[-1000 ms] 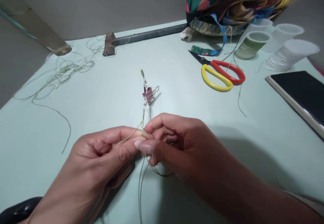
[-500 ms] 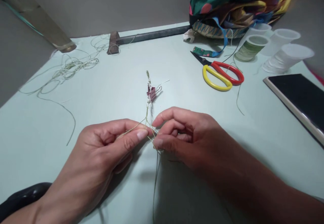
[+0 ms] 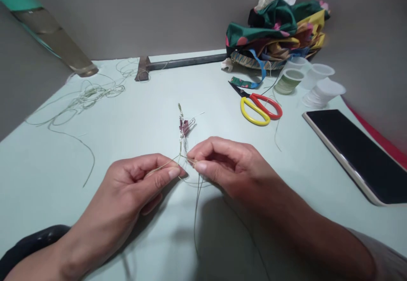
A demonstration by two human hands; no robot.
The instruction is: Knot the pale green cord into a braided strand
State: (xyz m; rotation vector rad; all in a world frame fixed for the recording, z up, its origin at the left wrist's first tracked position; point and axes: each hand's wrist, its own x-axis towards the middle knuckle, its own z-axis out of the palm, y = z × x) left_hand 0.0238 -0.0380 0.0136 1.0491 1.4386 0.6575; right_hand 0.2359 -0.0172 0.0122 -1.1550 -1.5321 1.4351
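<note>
A thin green knotted cord (image 3: 180, 147) runs up the table in front of me, with a dark red clip (image 3: 184, 127) on it. Its loose strands fork below the last knot. My left hand (image 3: 140, 187) pinches green strands between thumb and index finger, just left of the fork. On the right side, my right hand (image 3: 222, 162) pinches other green strands between thumb and fingertips. A strand loops below both sets of fingertips, and long ends hang toward the table's near edge. The right palm and some fingertips are hidden.
Scissors (image 3: 259, 105) with yellow and red handles lie beyond my right hand. Thread spools (image 3: 289, 81), a phone (image 3: 359, 154) and a colourful cloth bundle (image 3: 276, 31) are on the right. Tangled cord (image 3: 92, 94), a bottle (image 3: 57, 39) and a hammer (image 3: 144, 67) sit at the back left.
My right hand has drawn its strands up and to the right, and the crossed strands have spread into a fork. The view has shifted, with the spools and phone appearing further left.
</note>
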